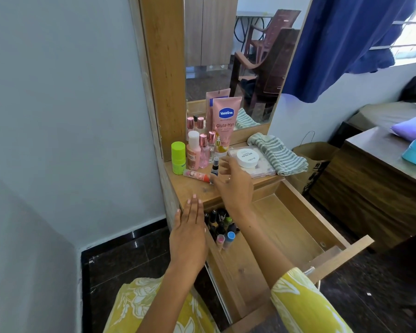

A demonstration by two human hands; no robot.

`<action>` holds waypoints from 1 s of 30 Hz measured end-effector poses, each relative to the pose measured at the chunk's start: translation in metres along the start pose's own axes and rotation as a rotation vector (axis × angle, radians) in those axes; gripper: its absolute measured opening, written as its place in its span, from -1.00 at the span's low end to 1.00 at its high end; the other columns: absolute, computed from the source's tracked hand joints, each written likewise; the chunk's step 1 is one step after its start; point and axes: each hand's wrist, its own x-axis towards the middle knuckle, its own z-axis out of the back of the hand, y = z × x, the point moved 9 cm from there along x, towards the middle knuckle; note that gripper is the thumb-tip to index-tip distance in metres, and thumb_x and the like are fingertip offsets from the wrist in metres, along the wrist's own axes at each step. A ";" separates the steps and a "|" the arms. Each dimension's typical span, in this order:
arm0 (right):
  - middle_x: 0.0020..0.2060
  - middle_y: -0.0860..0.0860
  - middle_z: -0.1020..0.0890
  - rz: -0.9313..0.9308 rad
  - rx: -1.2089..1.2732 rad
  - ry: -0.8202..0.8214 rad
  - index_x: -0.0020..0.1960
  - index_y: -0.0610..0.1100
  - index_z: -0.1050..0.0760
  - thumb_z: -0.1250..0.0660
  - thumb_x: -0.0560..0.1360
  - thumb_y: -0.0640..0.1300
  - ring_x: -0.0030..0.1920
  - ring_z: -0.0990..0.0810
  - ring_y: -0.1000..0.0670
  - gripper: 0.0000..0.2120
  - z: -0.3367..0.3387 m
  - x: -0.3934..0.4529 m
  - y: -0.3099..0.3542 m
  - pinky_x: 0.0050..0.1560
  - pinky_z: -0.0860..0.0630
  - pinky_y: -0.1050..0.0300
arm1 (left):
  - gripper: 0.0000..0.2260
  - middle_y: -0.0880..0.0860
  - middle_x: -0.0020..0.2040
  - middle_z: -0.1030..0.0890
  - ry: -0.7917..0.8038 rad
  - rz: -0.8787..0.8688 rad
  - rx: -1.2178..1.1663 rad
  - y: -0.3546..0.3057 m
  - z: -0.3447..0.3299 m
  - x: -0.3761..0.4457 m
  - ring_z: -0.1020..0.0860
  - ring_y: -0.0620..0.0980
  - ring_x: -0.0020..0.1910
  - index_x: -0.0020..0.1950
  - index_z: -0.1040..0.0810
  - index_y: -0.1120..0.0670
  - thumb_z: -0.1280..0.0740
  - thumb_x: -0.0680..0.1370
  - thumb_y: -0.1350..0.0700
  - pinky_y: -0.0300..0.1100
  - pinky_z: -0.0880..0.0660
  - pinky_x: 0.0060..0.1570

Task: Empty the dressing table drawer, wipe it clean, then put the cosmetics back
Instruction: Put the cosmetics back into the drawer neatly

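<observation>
The wooden drawer [296,227] stands pulled out below the dressing table top [192,186]. Several small nail-polish bottles [222,227] remain in its back left corner; the rest of its floor is bare. My left hand [189,233] is flat with straight fingers over the drawer's left edge, holding nothing. My right hand [233,186] hovers with spread fingers above the table top, just beside a small dark spray bottle [215,165] and a lying red-capped tube [196,175]. A pink Vaseline tube [226,123], a green bottle [178,157], pink bottles [203,150] and a white jar [249,157] stand on the top.
A striped cloth [277,152] lies folded at the table top's right end, beside a clear flat case [262,168] under the jar. A mirror [233,56] rises behind. A paper bag [312,162] and a wooden desk [375,179] stand to the right.
</observation>
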 end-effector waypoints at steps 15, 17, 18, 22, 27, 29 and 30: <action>-0.37 0.04 -0.60 -0.010 -0.037 0.306 -0.30 -0.03 -0.47 -0.57 0.26 -0.08 -0.29 -0.61 0.07 -0.74 0.062 -0.053 -0.069 -0.23 -0.59 0.00 | -0.42 0.05 0.43 0.42 -0.016 -0.004 -0.047 0.002 -0.002 -0.001 0.31 0.00 0.49 0.42 0.41 0.11 -0.02 0.65 0.14 -0.07 0.28 0.43; -0.37 0.03 -0.60 -0.097 -0.134 0.387 -0.31 -0.03 -0.46 -0.58 0.26 -0.11 -0.30 -0.61 0.04 -0.73 0.052 -0.065 -0.090 -0.21 -0.60 -0.04 | -0.42 0.06 0.44 0.41 -0.015 -0.004 -0.037 0.002 -0.003 -0.001 0.31 0.00 0.48 0.42 0.41 0.11 0.00 0.65 0.14 -0.07 0.28 0.43; -0.34 0.05 -0.62 -0.136 -0.163 0.431 -0.27 -0.03 -0.49 -0.57 0.27 -0.13 -0.28 -0.62 0.08 -0.76 0.045 -0.072 -0.098 -0.19 -0.61 0.00 | -0.42 0.06 0.45 0.41 -0.013 -0.004 -0.031 0.002 -0.003 -0.001 0.32 0.00 0.48 0.43 0.41 0.12 0.00 0.65 0.14 -0.07 0.29 0.42; -0.31 0.08 -0.65 -0.170 -0.175 0.532 -0.29 0.06 -0.48 -0.58 0.24 -0.19 -0.25 -0.64 0.15 -0.70 0.015 -0.089 -0.110 -0.16 -0.62 0.06 | -0.43 0.06 0.43 0.43 0.000 -0.002 -0.025 0.003 -0.004 -0.001 0.32 0.01 0.48 0.46 0.38 0.12 0.00 0.65 0.14 -0.06 0.27 0.44; -0.28 0.05 -0.65 -0.124 -0.206 0.546 -0.26 -0.03 -0.50 -0.55 0.23 -0.24 -0.24 -0.64 0.10 -0.75 -0.007 -0.090 -0.109 -0.15 -0.60 0.01 | -0.43 0.06 0.44 0.41 -0.005 -0.010 -0.033 0.001 -0.003 -0.002 0.34 -0.01 0.47 0.40 0.42 0.10 0.00 0.66 0.14 -0.06 0.28 0.44; -0.22 0.03 -0.65 -0.106 -0.219 0.558 -0.15 -0.09 -0.55 -0.54 0.26 -0.23 -0.19 -0.64 0.06 -0.77 -0.011 -0.090 -0.106 -0.12 -0.59 0.00 | -0.43 0.06 0.43 0.42 -0.008 -0.009 -0.036 0.001 -0.003 -0.002 0.32 0.00 0.48 0.40 0.42 0.10 0.00 0.66 0.14 -0.06 0.27 0.44; -0.18 0.03 -0.65 -0.096 -0.240 0.570 -0.08 -0.10 -0.56 -0.54 0.28 -0.19 -0.16 -0.63 0.05 -0.74 -0.012 -0.090 -0.104 -0.11 -0.59 0.01 | -0.43 0.06 0.43 0.42 -0.009 -0.009 -0.038 0.002 -0.003 -0.002 0.32 0.01 0.48 0.40 0.42 0.10 0.00 0.66 0.14 -0.06 0.27 0.44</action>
